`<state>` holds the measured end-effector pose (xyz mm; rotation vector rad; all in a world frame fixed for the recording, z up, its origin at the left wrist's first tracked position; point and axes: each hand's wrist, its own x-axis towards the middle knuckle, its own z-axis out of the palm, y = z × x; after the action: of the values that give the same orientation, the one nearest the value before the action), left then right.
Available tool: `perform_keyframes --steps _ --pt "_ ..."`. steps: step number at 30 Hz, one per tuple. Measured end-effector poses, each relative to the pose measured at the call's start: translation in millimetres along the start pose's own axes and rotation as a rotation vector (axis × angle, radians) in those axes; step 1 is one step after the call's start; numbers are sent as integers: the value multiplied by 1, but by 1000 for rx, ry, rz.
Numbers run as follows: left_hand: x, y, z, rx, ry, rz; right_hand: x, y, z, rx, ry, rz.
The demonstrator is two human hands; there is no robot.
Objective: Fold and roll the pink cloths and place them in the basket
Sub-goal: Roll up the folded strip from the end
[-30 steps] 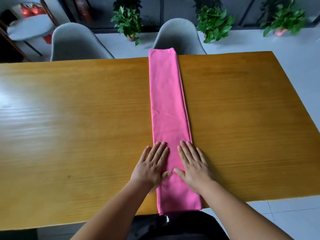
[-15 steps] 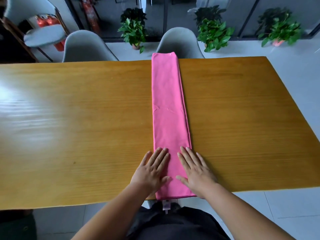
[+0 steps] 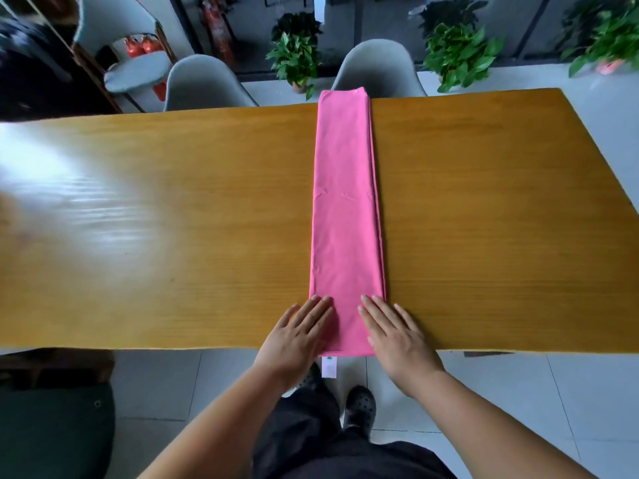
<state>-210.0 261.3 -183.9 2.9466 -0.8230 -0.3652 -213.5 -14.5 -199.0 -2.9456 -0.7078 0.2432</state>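
1. a pink cloth (image 3: 346,209), folded into a long strip, lies across the wooden counter (image 3: 173,216)
2. left hand (image 3: 297,335) and right hand (image 3: 396,335) press flat, fingers straight, on its near end

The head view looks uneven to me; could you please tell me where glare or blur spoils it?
In the head view, a broad white glare washes out the wood grain on the left of the table; the plant in the top right corner is smeared by blur, as is the dark top left corner; the pink cloth in the middle is sharp and evenly lit.
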Motion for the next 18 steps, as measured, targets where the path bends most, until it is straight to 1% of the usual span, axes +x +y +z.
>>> perform_keyframes --steps 3,5,7,9,11,15,18 --pt "-2 4 -2 -10 6 -7 -1 -1 -2 17 -8 -12" --pt "-3 4 -4 0 26 -3 -1 -1 0 15 30 -7" --pt "-4 7 -8 -25 107 18 0 -2 -1 44 115 -19" --pt "-6 12 -10 -72 207 50 -3 1 -3 122 245 -79" --pt "-10 17 -8 -86 262 45 -10 0 -5 168 323 -118" --pt "-17 10 -6 -53 300 112 -18 -3 -7 173 348 -128" --pt "-24 6 -4 -47 318 159 -30 -1 -6 165 276 -135"
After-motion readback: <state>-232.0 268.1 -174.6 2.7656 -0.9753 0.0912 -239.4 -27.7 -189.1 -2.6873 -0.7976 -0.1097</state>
